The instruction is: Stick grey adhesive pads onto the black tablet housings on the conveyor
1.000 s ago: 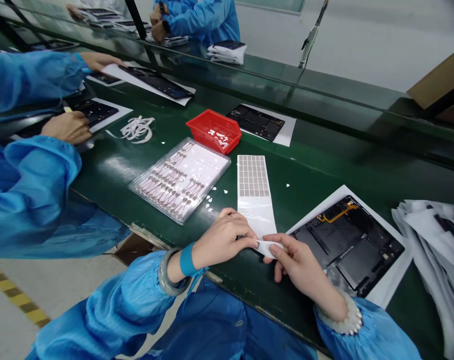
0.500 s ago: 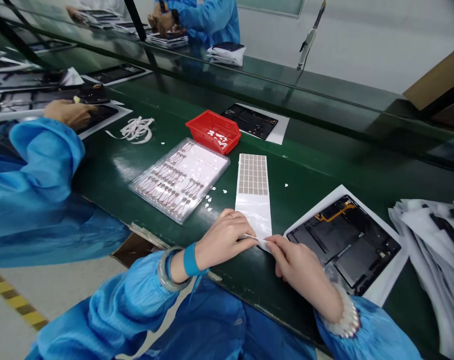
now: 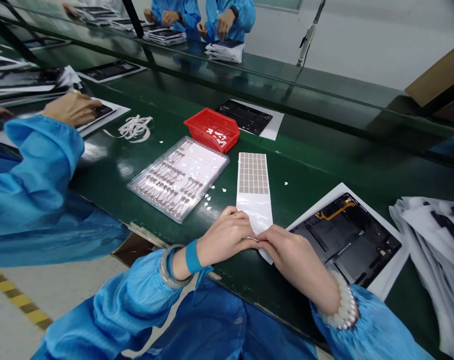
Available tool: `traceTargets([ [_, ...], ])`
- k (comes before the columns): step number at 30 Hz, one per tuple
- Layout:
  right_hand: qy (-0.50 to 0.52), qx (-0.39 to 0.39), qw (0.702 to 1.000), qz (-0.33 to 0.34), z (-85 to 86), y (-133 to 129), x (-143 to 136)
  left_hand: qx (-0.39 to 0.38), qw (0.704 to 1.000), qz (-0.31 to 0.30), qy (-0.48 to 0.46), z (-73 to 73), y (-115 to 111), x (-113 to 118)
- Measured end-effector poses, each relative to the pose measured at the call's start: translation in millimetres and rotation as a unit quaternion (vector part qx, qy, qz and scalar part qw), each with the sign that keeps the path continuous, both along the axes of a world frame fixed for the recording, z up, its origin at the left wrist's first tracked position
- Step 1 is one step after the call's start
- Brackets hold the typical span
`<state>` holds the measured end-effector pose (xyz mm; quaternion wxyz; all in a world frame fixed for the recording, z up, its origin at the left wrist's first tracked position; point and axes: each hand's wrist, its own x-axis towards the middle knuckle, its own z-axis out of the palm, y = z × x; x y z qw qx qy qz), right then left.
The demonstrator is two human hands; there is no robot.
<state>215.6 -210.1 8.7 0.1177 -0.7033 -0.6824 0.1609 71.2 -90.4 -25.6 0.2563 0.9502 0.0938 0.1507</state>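
My left hand (image 3: pixel 227 236) is closed in a pinch on a thin, pale piece, with tweezers-like metal barely showing between its fingers. Touching it at the fingertips, my right hand (image 3: pixel 292 257) is pinched too; what it grips is hidden. Both hands are over the lower end of a white sheet (image 3: pixel 255 207) that bears rows of beige squares at its top. To the left lies a clear tray (image 3: pixel 178 177) of small round parts with reddish wires. A black device panel (image 3: pixel 347 237) with an orange flex strip rests on white paper at the right.
A red bin (image 3: pixel 212 130) with white bits stands behind the tray. White strips (image 3: pixel 135 128) lie left of it. Another panel (image 3: pixel 245 116) is at the back, wrapped panels (image 3: pixel 429 240) at far right. A co-worker's hand (image 3: pixel 71 109) works at the left.
My right hand has moved left and up against my left fingertips. Across the table, a person's hands have come over the stack of panels. The co-worker's hand at the left has shifted slightly.
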Motion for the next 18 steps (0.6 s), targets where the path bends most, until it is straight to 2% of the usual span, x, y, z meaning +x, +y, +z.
traceTargets([
  [4, -0.065, 0.057, 0.996, 0.032, -5.4, -3, -1, -0.02, 0.999, 0.012, 0.029, 2.3, 2, 1],
  [9, -0.186, 0.199, 0.956, 0.112, -14.5, -16, -6, -0.04, 0.998, 0.014, 0.056, 8.5, 2, 1],
  [15, -0.211, 0.274, 0.925, 0.156, -27.6, -24, -1, -0.039, 0.999, -0.018, 0.033, 3.9, 0, 5],
  [18, -0.167, 0.309, 0.922, 0.165, -22.0, -30, 2, -0.034, 0.997, -0.027, 0.056, 5.3, 2, 4],
])
